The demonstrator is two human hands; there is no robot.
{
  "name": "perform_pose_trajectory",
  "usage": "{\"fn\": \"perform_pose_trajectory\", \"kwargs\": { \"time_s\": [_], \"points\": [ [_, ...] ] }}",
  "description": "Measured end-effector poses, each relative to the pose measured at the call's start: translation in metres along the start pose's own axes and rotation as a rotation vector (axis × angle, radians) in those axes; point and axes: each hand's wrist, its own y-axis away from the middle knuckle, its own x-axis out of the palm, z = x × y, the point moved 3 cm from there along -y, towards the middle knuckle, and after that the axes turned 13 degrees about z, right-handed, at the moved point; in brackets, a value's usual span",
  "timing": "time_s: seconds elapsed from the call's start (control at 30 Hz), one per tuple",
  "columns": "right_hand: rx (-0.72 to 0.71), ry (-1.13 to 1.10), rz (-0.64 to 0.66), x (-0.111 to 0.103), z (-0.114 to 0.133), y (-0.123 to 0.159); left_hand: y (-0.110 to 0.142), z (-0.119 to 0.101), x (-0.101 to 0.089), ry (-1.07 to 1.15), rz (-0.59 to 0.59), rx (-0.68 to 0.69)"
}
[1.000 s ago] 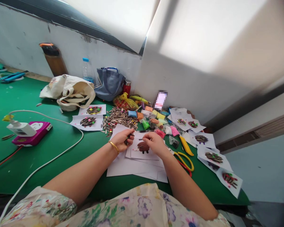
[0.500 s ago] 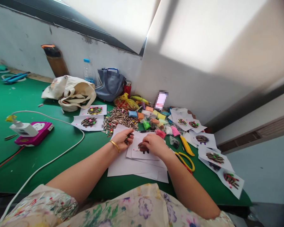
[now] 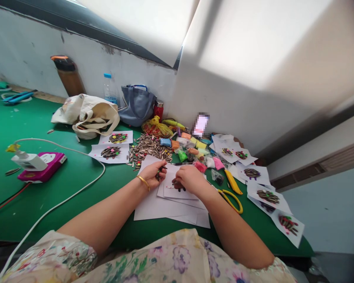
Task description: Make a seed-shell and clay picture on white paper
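Note:
My left hand [image 3: 152,173] rests on a stack of white paper sheets [image 3: 165,204], its fingers curled around a few sunflower seeds. My right hand [image 3: 189,177] is closed in a pinch over a brown clay shape [image 3: 177,184] on the top sheet, pressing down at it; whatever is between its fingertips is hidden. A pile of striped sunflower seeds [image 3: 147,147] lies just beyond my left hand. Small bags of coloured clay [image 3: 191,151] sit behind my right hand.
Yellow-handled scissors [image 3: 231,198] lie right of the sheets. Finished seed pictures [image 3: 111,151] lie at left and along the right edge [image 3: 267,195]. A pink device with white charger [image 3: 37,163] and cable, tote bags [image 3: 87,114], bottles and a phone [image 3: 200,124] stand behind on the green table [image 3: 47,188].
My right hand has shifted slightly left and lower over the brown clay shape, covering more of it. My left hand has stayed in place.

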Motion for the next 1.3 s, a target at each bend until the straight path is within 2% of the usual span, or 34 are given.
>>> {"fn": "perform_pose_trajectory", "kwargs": {
  "time_s": [0.17,0.57,0.63,0.73,0.83,0.93,1.1,1.3],
  "points": [
    [-0.001,0.033,0.003,-0.001,0.002,-0.001,-0.001,0.0,-0.001,0.004,0.0,0.001],
    [0.003,-0.059,-0.012,-0.006,0.002,0.004,-0.001,-0.001,-0.003,0.099,0.038,-0.019],
    [0.013,-0.095,-0.044,-0.011,0.001,0.007,0.001,-0.002,-0.001,0.132,0.063,-0.024],
    [0.014,-0.163,-0.17,-0.018,0.003,0.011,0.003,-0.003,0.002,0.177,0.093,-0.02],
    [-0.005,-0.229,-0.306,-0.023,0.011,0.01,0.003,-0.004,0.003,0.203,0.089,0.026],
    [-0.029,-0.253,-0.383,-0.025,0.023,0.004,0.003,-0.006,0.002,0.183,0.085,0.077],
    [-0.019,-0.245,-0.417,-0.03,0.037,-0.009,0.002,-0.007,0.002,0.143,0.098,0.108],
    [-0.028,-0.236,-0.397,-0.028,0.042,-0.024,0.002,-0.007,0.004,0.186,0.117,0.108]
  ]
}}
